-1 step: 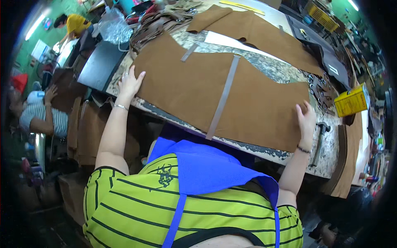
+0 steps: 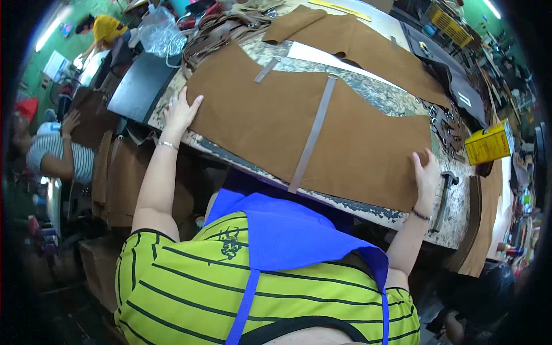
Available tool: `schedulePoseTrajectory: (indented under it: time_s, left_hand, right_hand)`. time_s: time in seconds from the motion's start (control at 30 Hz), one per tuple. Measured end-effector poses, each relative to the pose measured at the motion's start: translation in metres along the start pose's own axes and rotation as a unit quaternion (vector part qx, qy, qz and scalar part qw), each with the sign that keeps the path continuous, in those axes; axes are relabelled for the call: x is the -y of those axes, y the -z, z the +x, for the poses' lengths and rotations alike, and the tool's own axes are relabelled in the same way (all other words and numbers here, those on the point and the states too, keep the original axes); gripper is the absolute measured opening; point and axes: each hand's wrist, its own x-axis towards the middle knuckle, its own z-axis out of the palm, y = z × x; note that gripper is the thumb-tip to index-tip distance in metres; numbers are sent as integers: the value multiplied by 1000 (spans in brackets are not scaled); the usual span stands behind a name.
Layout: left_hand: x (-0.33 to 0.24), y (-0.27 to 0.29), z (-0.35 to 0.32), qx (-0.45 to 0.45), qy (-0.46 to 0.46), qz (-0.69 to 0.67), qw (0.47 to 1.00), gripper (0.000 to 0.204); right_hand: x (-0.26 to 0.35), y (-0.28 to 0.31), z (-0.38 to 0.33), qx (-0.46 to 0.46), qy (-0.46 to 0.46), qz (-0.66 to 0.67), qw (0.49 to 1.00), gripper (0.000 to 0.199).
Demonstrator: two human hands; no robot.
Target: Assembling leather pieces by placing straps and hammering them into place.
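Spread over the near side of the worktable is a large brown leather-like piece (image 2: 247, 115) with a curved far edge. A long grey strip (image 2: 313, 135) runs across its middle, and a short grey strip (image 2: 266, 70) lies at its far edge. My left hand (image 2: 181, 112) rests at the piece's left edge, fingers apart and thumb stretched out. At the right edge, my right hand (image 2: 425, 175) touches the piece, its fingers spread and slightly bent. Neither hand grips anything that I can see.
A hammer (image 2: 444, 198) lies right of my right hand, near a yellow can (image 2: 489, 142) and dark cut-out pieces (image 2: 447, 129). Another brown piece (image 2: 362, 49) lies farther back. Straps (image 2: 227, 37) are heaped at far left. A person in a striped top (image 2: 60, 155) sits at left.
My right hand has shifted very slightly toward me along the piece's right edge. My left hand stays in place.
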Motion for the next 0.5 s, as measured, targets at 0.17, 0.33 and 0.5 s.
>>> schedulePoseTrajectory:
  time_s: [0.17,0.33,0.5]
  left_hand:
    - [-17,23,16,-29,0,44,999,81]
    - [4,15,41,23,-54,-77,995,58]
    - [-9,9,6,-85,-161,-292,939,37]
  right_hand:
    - [-11,12,-46,-24,-80,-55,995,69]
    - [9,27,-41,15,-183,-35,982,92]
    - [23,26,-45,13,-157,-45,987,81]
